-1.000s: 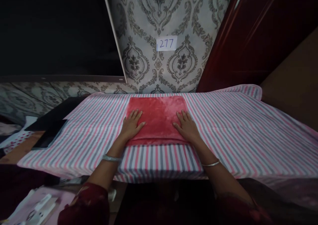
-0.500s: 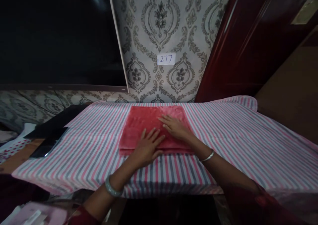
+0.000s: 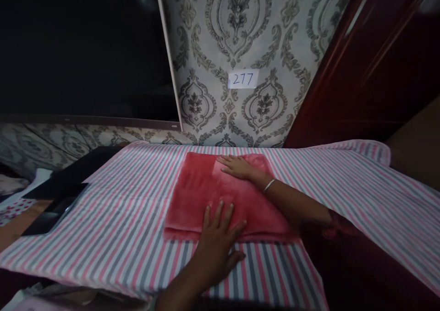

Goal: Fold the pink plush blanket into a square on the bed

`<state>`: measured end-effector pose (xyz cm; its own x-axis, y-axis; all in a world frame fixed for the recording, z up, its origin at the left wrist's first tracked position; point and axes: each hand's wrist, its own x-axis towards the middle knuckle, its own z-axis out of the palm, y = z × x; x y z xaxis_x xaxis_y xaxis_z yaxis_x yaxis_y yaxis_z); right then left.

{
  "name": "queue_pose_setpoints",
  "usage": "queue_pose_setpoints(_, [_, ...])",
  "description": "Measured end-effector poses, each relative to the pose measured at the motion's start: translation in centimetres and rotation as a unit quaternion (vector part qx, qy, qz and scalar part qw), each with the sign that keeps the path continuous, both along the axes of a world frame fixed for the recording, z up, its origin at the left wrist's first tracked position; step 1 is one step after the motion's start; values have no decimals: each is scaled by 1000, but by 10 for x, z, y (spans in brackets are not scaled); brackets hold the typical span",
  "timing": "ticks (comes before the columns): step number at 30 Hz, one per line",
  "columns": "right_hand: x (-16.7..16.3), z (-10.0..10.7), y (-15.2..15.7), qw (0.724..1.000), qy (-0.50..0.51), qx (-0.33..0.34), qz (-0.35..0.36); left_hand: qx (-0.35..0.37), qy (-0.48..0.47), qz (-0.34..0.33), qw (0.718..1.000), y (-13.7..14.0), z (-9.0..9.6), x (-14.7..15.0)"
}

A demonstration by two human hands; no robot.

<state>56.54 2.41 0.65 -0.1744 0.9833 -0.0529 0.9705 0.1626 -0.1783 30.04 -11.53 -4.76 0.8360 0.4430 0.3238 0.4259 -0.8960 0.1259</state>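
Note:
A folded red plush blanket lies flat on a striped cloth that covers the table. My left hand rests on the blanket's near edge with its fingers spread. Toward the far right part of the blanket, my right hand lies flat, palm down, fingers stretched out. Neither hand grips anything. A pale, lighter patch shows in the pile beside and below my right hand.
A large dark television screen is on the left. Behind the table is patterned wallpaper with a paper label reading 277. A dark red wooden panel stands at right. A black shiny flat object lies at the left edge.
The view has come closer to the table. My right hand has slid toward the blanket's far edge, and my left hand now lies nearer the blanket's front edge.

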Motion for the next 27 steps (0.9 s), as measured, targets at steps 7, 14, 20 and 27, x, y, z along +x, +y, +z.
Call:
queue_pose_setpoints(7, [20, -21, 38, 998, 34, -14, -44, 9, -19, -4, 1000, -2, -1, -1])
queue_pose_setpoints(14, [17, -21, 33, 998, 9, 5, -68, 7, -23, 0, 1000, -3, 0, 0])
queue_pose_setpoints(20, [-26, 16, 8, 998, 15, 52, -27, 49, -45, 1, 998, -1, 10, -14])
queue_pose_setpoints(27, [-97, 10, -27, 958, 31, 34, 284, 81, -58, 93, 991, -4, -6, -41])
